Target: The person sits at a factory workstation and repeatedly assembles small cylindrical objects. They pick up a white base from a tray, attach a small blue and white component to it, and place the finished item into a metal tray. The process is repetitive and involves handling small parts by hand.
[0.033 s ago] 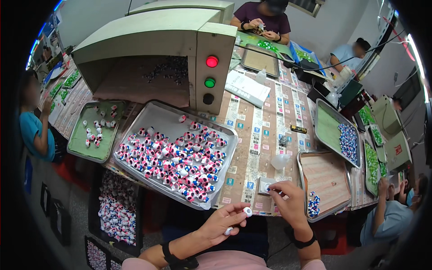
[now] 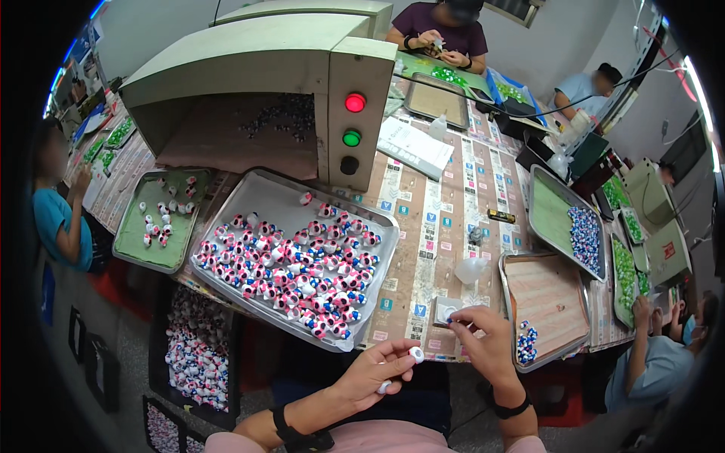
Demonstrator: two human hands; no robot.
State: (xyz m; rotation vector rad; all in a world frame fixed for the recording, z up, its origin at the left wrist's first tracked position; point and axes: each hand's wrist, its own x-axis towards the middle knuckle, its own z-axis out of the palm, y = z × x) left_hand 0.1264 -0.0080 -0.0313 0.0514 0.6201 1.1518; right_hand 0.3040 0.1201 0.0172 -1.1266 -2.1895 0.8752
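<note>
Hands worked low at the table's near edge. The left hand pinched a small white round piece between thumb and forefinger, held just off the table edge, with another small white bit showing under its lower fingers; a black band sat on that wrist. The right hand was curled, its fingertips closed on a tiny blue piece, just in front of a small grey square pad lying on the patterned tabletop. Just right of that hand sat a metal tray with a brown liner, a little cluster of blue-and-white pieces in its near corner. Left of the hands, a large metal tray held a dense heap of pink, white and blue round pieces. Behind it stood a pale green hooded machine with red, green and black buttons on its front post. A green-lined tray with a few scattered pieces lay further left. Below the table edge, a dark bin held more of the pink-and-white pieces. Other people sat around the table, at the far end and at both sides, beside trays of green and blue pieces.
</note>
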